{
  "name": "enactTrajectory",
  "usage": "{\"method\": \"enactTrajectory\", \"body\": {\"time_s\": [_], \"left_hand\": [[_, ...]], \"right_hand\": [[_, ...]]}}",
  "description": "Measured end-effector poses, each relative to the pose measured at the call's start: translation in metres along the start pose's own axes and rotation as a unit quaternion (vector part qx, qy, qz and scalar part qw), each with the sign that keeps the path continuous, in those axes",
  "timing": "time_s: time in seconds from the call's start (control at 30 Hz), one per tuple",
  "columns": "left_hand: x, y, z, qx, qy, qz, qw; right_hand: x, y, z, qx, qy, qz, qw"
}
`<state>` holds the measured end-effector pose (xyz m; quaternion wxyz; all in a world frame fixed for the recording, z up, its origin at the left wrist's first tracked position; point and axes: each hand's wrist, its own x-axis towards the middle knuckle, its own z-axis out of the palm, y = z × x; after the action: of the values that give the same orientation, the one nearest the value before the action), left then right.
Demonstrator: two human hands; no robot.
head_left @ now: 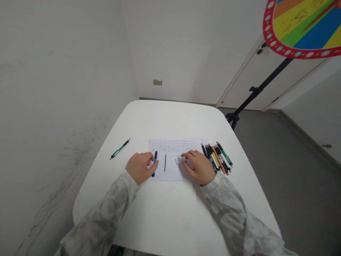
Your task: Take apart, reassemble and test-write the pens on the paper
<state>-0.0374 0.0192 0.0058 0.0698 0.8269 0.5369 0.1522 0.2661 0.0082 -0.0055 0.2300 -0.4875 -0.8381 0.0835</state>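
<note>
My left hand (pixel 140 168) is at a blue pen (pixel 155 156), its thumb across the barrel and its index finger curled beside it. The fingers appear closed on the pen, though the contact is partly hidden. To the pen's right, a thin dark pen refill (pixel 165 163) lies lengthwise on a sheet of paper (pixel 172 174). A tiny thin piece, perhaps a spring (pixel 176 161), rests on the sheet near my right fingertips. My right hand (pixel 199 166) hovers low over the paper's right side, thumb and fingers apart. Anything very small at those fingertips is too blurred to name.
Several pens (pixel 217 158) lie side by side right of the paper. A green and black pen (pixel 120 148) lies alone at the left of the white table (pixel 170 209). Beyond the table's right edge stands a colourful wheel (pixel 303 28) on a black stand (pixel 263 87).
</note>
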Motion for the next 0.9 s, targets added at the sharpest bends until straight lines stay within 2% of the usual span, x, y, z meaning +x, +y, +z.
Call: {"method": "enactTrajectory", "body": {"time_s": [0.07, 0.17, 0.3, 0.53, 0.67, 0.8, 0.9], "left_hand": [[0.02, 0.021, -0.005, 0.01, -0.087, -0.003, 0.996], [0.047, 0.045, -0.006, 0.061, -0.172, -0.007, 0.983], [0.065, 0.056, 0.0, 0.101, -0.232, -0.036, 0.967], [0.07, 0.057, 0.007, 0.101, -0.257, -0.064, 0.959], [0.071, 0.061, 0.007, 0.099, -0.256, -0.066, 0.959], [0.072, 0.064, -0.001, 0.097, -0.246, -0.067, 0.962], [0.068, 0.063, -0.012, 0.089, -0.215, -0.068, 0.97]], "right_hand": [[0.015, -0.009, 0.001, -0.032, -0.059, 0.01, 0.998], [0.031, -0.016, 0.004, -0.065, -0.13, 0.034, 0.989], [0.037, -0.017, 0.008, -0.072, -0.158, 0.06, 0.983], [0.034, -0.021, 0.009, -0.063, -0.153, 0.091, 0.982], [0.041, -0.026, 0.008, -0.093, -0.175, 0.082, 0.977], [0.053, -0.03, 0.008, -0.128, -0.202, 0.044, 0.97], [0.057, -0.028, 0.007, -0.091, -0.168, 0.034, 0.981]]}}
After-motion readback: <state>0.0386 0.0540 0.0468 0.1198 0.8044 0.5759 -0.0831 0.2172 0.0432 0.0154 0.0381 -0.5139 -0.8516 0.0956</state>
